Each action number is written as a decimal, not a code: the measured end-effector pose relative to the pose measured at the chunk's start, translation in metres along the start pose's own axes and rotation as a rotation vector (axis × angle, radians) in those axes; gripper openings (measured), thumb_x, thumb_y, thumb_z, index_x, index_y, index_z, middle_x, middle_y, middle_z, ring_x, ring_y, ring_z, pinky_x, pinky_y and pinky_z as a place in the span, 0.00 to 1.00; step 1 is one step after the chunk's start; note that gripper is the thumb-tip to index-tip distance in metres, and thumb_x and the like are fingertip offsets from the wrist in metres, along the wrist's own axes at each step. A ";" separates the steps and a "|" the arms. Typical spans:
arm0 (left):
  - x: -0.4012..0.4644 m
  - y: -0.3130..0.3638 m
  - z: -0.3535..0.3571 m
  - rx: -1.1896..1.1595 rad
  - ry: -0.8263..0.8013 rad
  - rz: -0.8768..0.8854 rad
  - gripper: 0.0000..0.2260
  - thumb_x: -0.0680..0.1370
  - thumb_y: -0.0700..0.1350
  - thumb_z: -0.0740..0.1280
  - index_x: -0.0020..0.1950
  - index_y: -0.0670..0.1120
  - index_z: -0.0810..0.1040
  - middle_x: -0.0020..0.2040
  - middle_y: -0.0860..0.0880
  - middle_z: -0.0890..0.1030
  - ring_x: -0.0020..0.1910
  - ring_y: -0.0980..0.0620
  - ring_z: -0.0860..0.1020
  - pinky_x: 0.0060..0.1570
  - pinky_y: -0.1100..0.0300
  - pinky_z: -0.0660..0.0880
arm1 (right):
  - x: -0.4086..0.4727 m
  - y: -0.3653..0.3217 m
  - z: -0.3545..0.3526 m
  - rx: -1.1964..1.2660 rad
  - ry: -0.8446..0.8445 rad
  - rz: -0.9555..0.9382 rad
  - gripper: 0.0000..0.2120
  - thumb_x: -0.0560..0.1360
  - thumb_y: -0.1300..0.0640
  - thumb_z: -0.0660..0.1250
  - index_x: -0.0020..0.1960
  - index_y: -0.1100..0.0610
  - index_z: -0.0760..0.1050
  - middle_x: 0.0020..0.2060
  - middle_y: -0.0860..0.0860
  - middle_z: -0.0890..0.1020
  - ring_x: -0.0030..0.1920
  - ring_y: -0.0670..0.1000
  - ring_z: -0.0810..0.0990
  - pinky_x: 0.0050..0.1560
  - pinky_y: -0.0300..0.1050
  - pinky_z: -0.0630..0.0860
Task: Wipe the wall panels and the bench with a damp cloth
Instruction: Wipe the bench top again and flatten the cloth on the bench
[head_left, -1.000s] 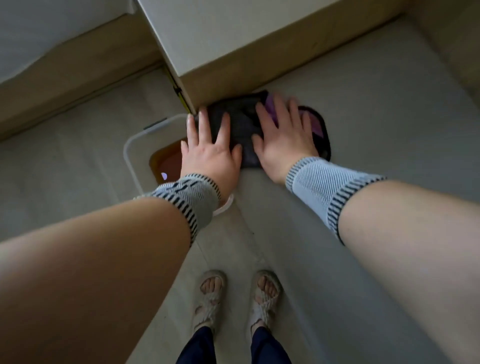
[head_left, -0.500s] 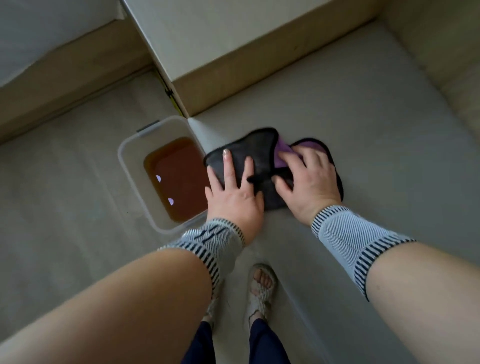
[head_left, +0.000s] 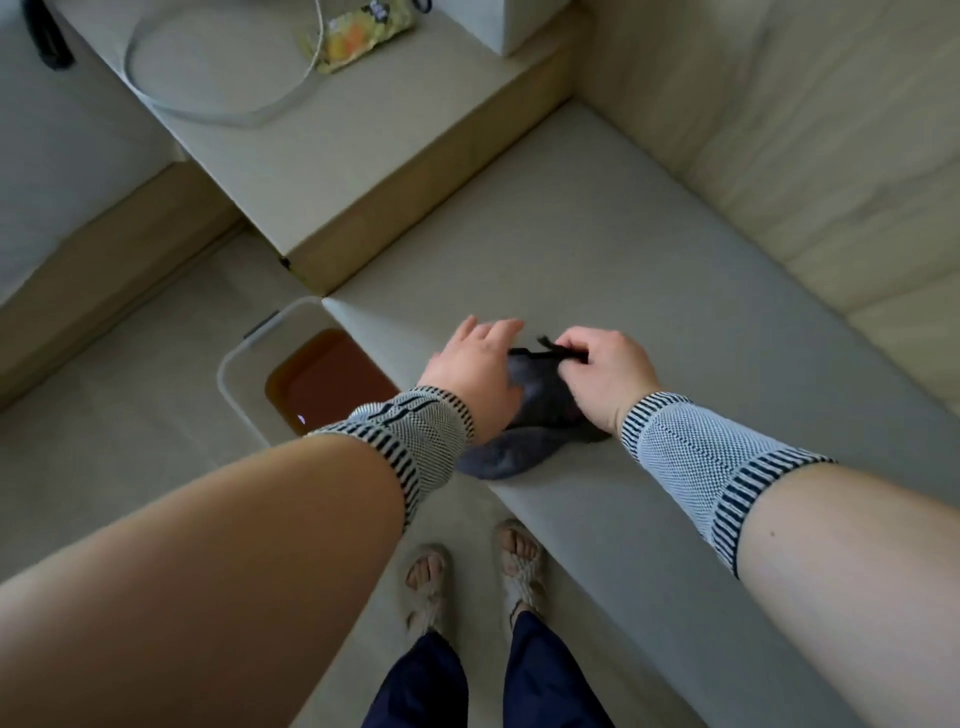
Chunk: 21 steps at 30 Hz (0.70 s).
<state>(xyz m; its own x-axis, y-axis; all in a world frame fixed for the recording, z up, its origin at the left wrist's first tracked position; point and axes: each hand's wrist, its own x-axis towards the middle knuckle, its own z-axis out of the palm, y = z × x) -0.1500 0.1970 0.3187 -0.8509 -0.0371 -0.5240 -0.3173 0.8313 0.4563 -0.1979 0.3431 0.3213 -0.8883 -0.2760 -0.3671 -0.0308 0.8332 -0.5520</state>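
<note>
Both hands hide much of the cloth.

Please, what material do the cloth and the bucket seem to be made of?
The cloth looks like soft, matte dark grey textile, perhaps microfibre: it bunches and folds. The bucket looks like smooth, pale plastic, given its thin, rounded rim.

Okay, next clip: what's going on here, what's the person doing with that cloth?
A person stands at a pale bench with a dark cloth near its front edge. The right hand pinches the cloth's black trim and lifts that edge, while the left hand lies over the cloth's left side, fingers fairly straight. It looks like refolding or gathering the cloth rather than a wiping stroke. A tub of brown water sits on the floor beside the bench's end.
</note>
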 end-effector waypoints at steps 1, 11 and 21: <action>-0.003 0.012 -0.012 0.020 -0.034 0.025 0.23 0.78 0.48 0.65 0.74 0.53 0.67 0.69 0.49 0.73 0.70 0.46 0.70 0.67 0.52 0.69 | -0.007 -0.005 -0.010 0.018 -0.009 -0.012 0.08 0.74 0.62 0.64 0.47 0.54 0.81 0.42 0.55 0.83 0.47 0.58 0.79 0.43 0.43 0.69; -0.076 0.102 -0.114 0.184 -0.144 0.145 0.07 0.76 0.48 0.67 0.51 0.48 0.72 0.42 0.50 0.73 0.44 0.48 0.73 0.43 0.58 0.69 | -0.087 -0.064 -0.129 0.245 0.202 -0.031 0.05 0.73 0.64 0.64 0.39 0.63 0.73 0.34 0.62 0.79 0.39 0.63 0.76 0.41 0.53 0.74; -0.151 0.213 -0.187 0.546 0.001 0.342 0.04 0.76 0.43 0.65 0.50 0.47 0.74 0.41 0.49 0.76 0.43 0.47 0.75 0.41 0.57 0.73 | -0.219 -0.065 -0.273 0.231 0.558 0.120 0.06 0.74 0.61 0.63 0.40 0.63 0.74 0.31 0.55 0.76 0.35 0.57 0.72 0.35 0.46 0.68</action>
<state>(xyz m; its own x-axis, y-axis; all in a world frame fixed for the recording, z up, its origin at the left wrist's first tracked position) -0.1672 0.2761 0.6290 -0.8666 0.2797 -0.4133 0.2304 0.9589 0.1657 -0.1268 0.4802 0.6421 -0.9872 0.1578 -0.0242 0.1291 0.7005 -0.7019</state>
